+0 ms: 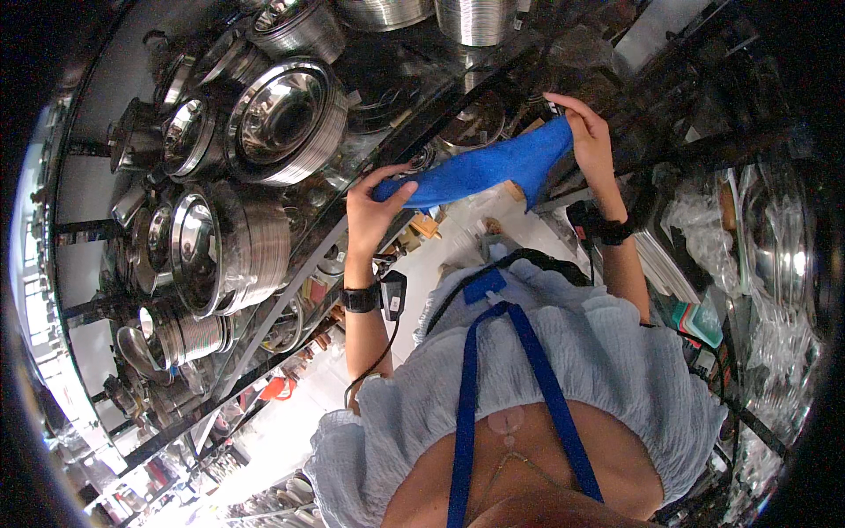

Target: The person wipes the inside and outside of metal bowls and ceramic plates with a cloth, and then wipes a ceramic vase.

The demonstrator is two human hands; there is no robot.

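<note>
A blue cloth point(485, 168) is stretched between my two hands above the aisle, its right end raised higher than its left. My left hand point(371, 214) pinches the left end between thumb and fingers, close to the shelf edge. With the fingers of my right hand point(589, 142) I grip the upper right corner, and a loose flap hangs below it. Stainless steel dishes point(287, 122) are stacked on the shelf to the left of the cloth. Part of a round metal lid or dish point(472, 122) shows just behind the cloth.
A dark-framed shelf edge point(290, 290) runs diagonally along my left. On it are more stacked steel plates point(254, 254) and small pots point(135, 135). Plastic-wrapped goods point(772, 330) and several coloured trays or boards point(700, 322) stand on my right. Below lies a white tiled floor point(412, 277).
</note>
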